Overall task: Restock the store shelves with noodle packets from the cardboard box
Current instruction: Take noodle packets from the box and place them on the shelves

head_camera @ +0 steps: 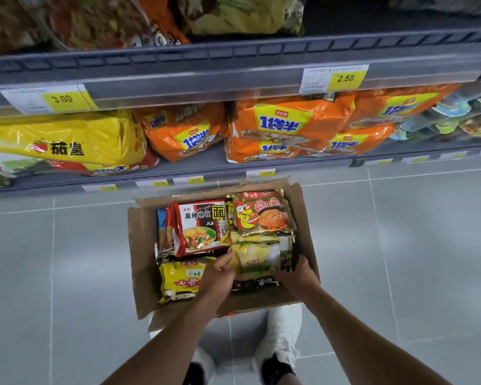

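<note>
An open cardboard box stands on the floor below the shelves, full of noodle packets. Both my hands are inside it on a pale yellow-green packet. My left hand pinches its left edge and my right hand grips its right edge. Around it lie a red and white packet, a gold packet with a chicken picture and a yellow packet at the near left. A dark packet shows under my hands.
The lower shelf holds yellow bags at the left and orange noodle bags in the middle and right. An upper shelf rail carries price tags. Grey floor tiles surround the box. My white trousers and dark shoes are below.
</note>
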